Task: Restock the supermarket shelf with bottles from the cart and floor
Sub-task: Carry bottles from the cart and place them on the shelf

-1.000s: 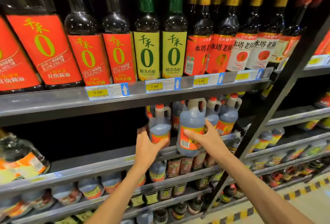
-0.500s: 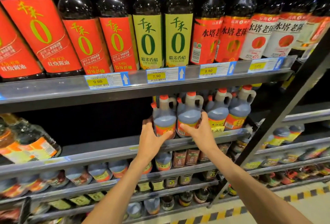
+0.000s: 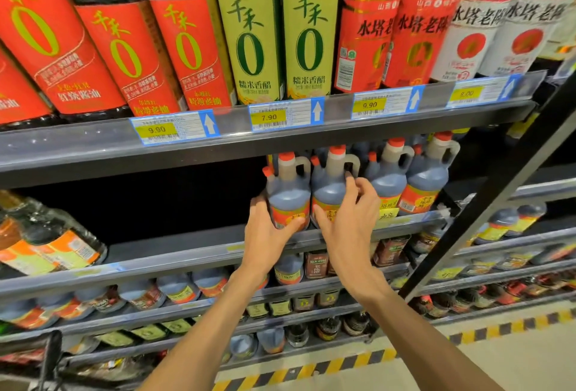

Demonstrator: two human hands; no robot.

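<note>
**Head view: two hands on jugs at the middle shelf**

Nearest, left hand (image 3: 268, 231) wrapped around lower body of leftmost jug (image 3: 288, 194), thumb across its orange label, fingers curled behind its left side. Just right of that jug, right hand (image 3: 349, 222) set against second jug (image 3: 330, 188): thumb pressed on its label, fingers (image 3: 358, 185) bent loosely over its right shoulder below the handle, not closed tight. Both jugs upright, touching each other, standing at front lip of middle shelf (image 3: 193, 250). Right of leftmost jug, past the second, two more red-capped jugs (image 3: 427, 172) in same row. Left of leftmost jug, a dark gap, then tilted bottles with orange labels (image 3: 56, 247) at far left. Above leftmost jug, price rail (image 3: 280, 129) with yellow tags, and tall dark bottles (image 3: 249, 41) with red, green and white labels. Below, further shelves of small bottles. Lower right, pale floor with yellow-black striped tape (image 3: 343, 362).
</note>
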